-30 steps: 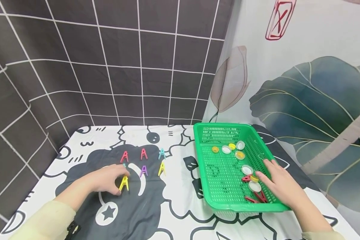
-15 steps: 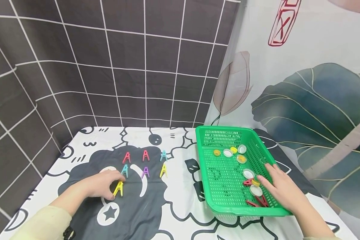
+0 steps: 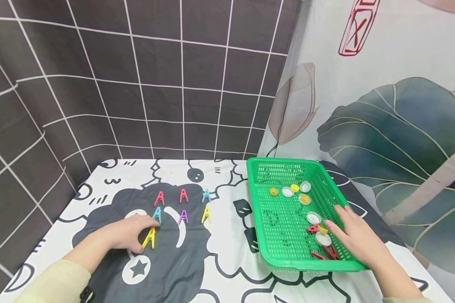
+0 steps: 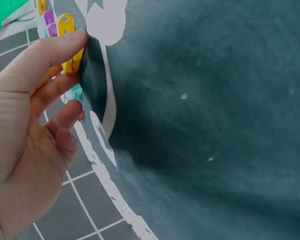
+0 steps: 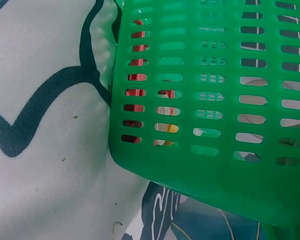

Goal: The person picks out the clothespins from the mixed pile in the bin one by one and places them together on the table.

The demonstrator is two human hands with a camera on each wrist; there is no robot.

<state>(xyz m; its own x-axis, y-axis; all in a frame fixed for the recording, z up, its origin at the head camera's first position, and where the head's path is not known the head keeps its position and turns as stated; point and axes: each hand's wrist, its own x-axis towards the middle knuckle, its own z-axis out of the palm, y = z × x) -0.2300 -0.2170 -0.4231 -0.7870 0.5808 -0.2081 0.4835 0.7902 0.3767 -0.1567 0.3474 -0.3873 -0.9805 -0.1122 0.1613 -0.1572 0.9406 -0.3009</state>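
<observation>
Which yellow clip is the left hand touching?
The nearer yellow clip, pinched by the left hand; the other yellow clip lies farther right, untouched.

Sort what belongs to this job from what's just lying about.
Probably the job:
yellow clip pinched by left hand
six other clips on the cloth
green basket at right hand
red clips inside it

Seemingly lying about:
round caps in the basket

Dark grid-patterned cloth (image 3: 160,63) hangs behind and to the left. Beside it, pale printed fabric (image 3: 413,46) bears a large blue-green leaf (image 3: 383,124).
</observation>
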